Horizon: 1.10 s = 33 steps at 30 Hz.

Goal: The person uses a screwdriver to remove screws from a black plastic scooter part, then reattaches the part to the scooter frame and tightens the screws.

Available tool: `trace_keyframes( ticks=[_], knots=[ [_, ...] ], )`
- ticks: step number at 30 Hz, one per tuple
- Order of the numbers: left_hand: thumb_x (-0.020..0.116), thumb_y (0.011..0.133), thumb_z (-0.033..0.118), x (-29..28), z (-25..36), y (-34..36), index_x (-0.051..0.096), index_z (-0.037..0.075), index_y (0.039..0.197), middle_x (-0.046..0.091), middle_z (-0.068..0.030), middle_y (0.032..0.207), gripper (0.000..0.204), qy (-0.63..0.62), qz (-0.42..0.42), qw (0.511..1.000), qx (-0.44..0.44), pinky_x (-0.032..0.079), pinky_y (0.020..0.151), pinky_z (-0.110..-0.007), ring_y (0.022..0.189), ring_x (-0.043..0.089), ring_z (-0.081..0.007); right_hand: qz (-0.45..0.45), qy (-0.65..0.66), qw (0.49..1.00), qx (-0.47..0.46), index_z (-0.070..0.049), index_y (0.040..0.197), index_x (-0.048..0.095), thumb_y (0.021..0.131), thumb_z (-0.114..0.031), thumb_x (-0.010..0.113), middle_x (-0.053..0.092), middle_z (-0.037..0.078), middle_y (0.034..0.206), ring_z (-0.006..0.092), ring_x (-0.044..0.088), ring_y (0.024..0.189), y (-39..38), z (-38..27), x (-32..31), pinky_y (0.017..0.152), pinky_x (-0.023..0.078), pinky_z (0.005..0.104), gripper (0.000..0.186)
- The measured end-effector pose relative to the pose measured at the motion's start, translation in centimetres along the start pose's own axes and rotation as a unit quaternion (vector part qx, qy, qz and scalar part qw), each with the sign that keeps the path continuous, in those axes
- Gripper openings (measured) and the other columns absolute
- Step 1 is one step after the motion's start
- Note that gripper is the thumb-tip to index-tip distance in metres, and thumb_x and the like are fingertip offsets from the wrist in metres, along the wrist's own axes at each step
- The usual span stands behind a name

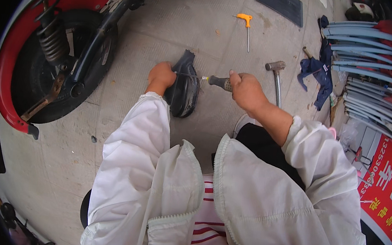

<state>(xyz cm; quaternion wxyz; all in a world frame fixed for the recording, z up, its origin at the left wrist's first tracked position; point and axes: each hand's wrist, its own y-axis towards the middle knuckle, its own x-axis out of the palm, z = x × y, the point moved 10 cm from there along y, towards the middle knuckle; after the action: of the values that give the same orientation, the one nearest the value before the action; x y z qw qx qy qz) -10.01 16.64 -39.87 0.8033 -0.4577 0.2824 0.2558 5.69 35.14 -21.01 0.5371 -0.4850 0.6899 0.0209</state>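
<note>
My right hand (247, 93) is closed round the dark handle of a screwdriver (219, 82), thumb along the grip. Its thin shaft points left and crosses a black, saddle-shaped part (178, 96) on the floor in front of me. At that part's left edge, my left hand (161, 77) has its fingers curled in, gripping the edge close to the screwdriver's tip. The tip itself is hidden by the fingers or the part. The black part has a narrow far end and a wider, rounded near end.
A hammer (277, 81) and an orange-handled T-shaped hex key (247, 25) lie on the tiled floor. A wheel with a red fender (7, 74) stands at left. On the right are stacked blue-grey curved strips (371, 50), dark blue cloth (322, 78) and a red sign (389, 190).
</note>
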Motion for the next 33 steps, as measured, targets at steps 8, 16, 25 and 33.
trace_keyframes(
  ticks=[8,16,25,33],
  knots=[
    [0.066,0.077,0.017,1.7,-1.3,1.8,0.072,0.006,0.105,0.071,-0.0206,0.108,0.03,-0.01,-0.027,0.999,0.021,0.053,0.09,-0.046,0.106,0.066,-0.0395,0.064,-0.138,0.924,-0.351,0.004,0.104,0.057,0.093,-0.027,0.064,0.064,0.023,0.078,0.0416,0.065,0.078,-5.3,-6.4,-0.3,0.071,0.053,0.0468,0.034],
    [0.065,0.075,0.017,0.9,-1.0,1.3,0.074,0.007,0.105,0.071,-0.0209,0.106,0.033,0.013,0.001,1.0,0.014,0.053,0.089,-0.045,0.104,0.066,-0.0398,-0.215,0.062,0.975,0.012,0.0,0.091,0.059,0.092,-0.035,0.064,0.062,0.02,0.07,0.0373,0.062,0.059,-0.1,-1.3,1.6,0.061,0.053,0.0444,0.035],
    [0.072,0.073,0.019,1.4,-2.0,1.6,0.075,0.008,0.105,0.072,-0.0203,0.103,0.033,-0.045,-0.003,0.999,0.006,0.053,0.087,-0.045,0.101,0.068,-0.0381,-0.041,-0.121,0.958,-0.258,0.001,0.103,0.059,0.098,-0.029,0.057,0.062,0.023,0.092,0.044,0.063,0.085,-4.1,-6.5,-0.7,0.078,0.052,0.0496,0.03],
    [0.074,0.075,0.022,2.1,-1.8,1.7,0.075,0.009,0.108,0.072,-0.0196,0.105,0.035,-0.037,-0.029,0.999,0.001,0.053,0.088,-0.044,0.102,0.068,-0.0371,0.072,-0.022,0.973,-0.22,0.004,0.104,0.059,0.1,-0.032,0.053,0.062,0.03,0.095,0.0476,0.063,0.086,-2.2,-2.9,-1.4,0.075,0.051,0.0525,0.037]
  ],
)
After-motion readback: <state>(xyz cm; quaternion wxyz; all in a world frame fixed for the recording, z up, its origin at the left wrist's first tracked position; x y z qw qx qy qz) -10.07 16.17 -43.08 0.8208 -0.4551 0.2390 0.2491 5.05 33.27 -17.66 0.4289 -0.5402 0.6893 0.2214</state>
